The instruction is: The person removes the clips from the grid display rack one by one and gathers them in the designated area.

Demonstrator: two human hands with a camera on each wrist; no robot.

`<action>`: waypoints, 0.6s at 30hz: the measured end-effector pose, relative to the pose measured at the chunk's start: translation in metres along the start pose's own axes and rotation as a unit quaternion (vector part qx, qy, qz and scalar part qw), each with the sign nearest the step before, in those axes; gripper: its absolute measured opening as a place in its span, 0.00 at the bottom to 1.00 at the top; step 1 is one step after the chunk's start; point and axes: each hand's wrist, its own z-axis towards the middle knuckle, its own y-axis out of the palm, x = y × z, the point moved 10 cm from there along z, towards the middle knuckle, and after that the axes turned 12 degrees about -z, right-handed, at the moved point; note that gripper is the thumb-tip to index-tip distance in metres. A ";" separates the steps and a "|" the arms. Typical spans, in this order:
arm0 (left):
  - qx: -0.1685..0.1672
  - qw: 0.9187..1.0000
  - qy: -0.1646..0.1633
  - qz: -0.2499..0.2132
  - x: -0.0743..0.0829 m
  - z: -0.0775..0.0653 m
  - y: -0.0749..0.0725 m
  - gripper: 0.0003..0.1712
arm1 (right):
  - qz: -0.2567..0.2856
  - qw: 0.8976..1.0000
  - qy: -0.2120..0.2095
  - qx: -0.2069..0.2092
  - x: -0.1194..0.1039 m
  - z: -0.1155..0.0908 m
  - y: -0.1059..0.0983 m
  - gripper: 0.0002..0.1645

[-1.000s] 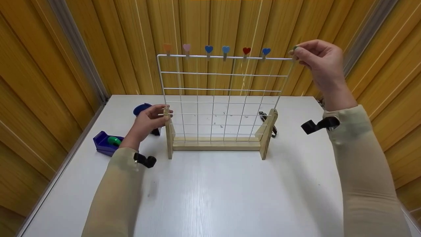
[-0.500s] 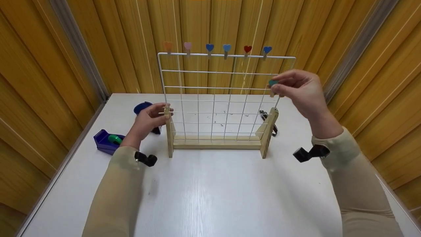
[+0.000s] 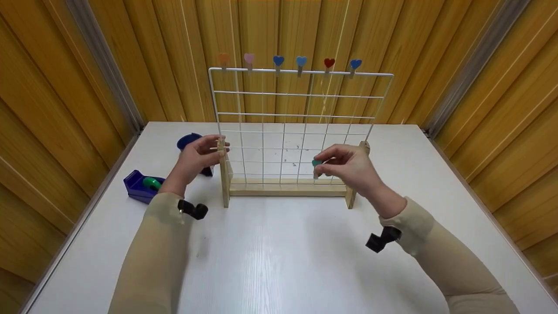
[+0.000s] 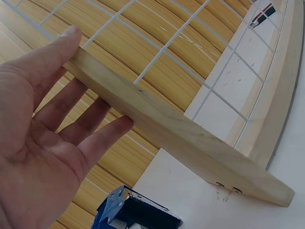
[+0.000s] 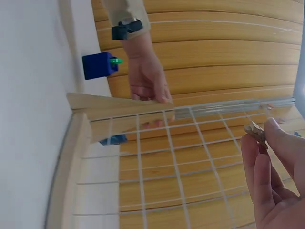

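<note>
A white wire grid rack [image 3: 261, 69] stands upright between two wooden side posts on a white table. Several heart-topped clothespins line its top bar, among them an orange one [image 3: 223, 59], a red one [image 3: 329, 63] and a dark blue one [image 3: 356, 64]. My left hand [image 3: 196, 157] grips the left wooden post [image 4: 167, 114], thumb on one side and fingers on the other. In front of the grid's lower right part, my right hand [image 3: 353, 168] pinches a small clothespin [image 5: 257, 133] with a teal heart [image 3: 316, 162] between thumb and fingertips.
Left of the rack lies a purple tape dispenser [image 3: 137, 187] with a green roll. A dark blue object [image 3: 188, 139] is partly hidden behind my left hand. A dark, slim object [image 4: 263, 16] lies beyond the rack. Wood-patterned panels enclose the table.
My right hand has moved from the grid's top right corner down and to the left, carrying the teal-heart clothespin. The left hand stays on the post.
</note>
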 end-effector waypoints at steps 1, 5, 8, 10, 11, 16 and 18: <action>-0.001 1.000 0.000 0.000 0.000 0.000 0.000 0.31 | -0.003 1.000 0.010 -0.006 0.008 -0.001 0.009 0.13; -0.002 1.000 0.003 0.000 -0.001 0.000 0.000 0.31 | -0.006 0.998 0.050 -0.035 0.042 -0.006 0.043 0.12; -0.002 1.000 0.004 0.000 -0.001 0.000 0.000 0.32 | -0.006 0.996 0.073 -0.057 0.067 -0.009 0.066 0.13; -0.001 1.000 0.003 0.000 -0.001 0.000 0.000 0.32 | -0.007 0.994 0.087 -0.072 0.083 -0.011 0.080 0.14; -0.001 1.000 0.003 0.000 -0.001 0.000 0.000 0.32 | -0.007 0.992 0.097 -0.078 0.091 -0.012 0.085 0.14; 0.002 1.000 -0.003 0.004 0.000 -0.001 0.000 0.32 | -0.003 0.985 0.145 -0.092 0.127 -0.020 0.109 0.13; 0.004 1.000 -0.005 0.007 0.000 -0.002 -0.001 0.32 | -0.001 0.983 0.156 -0.097 0.138 -0.022 0.118 0.12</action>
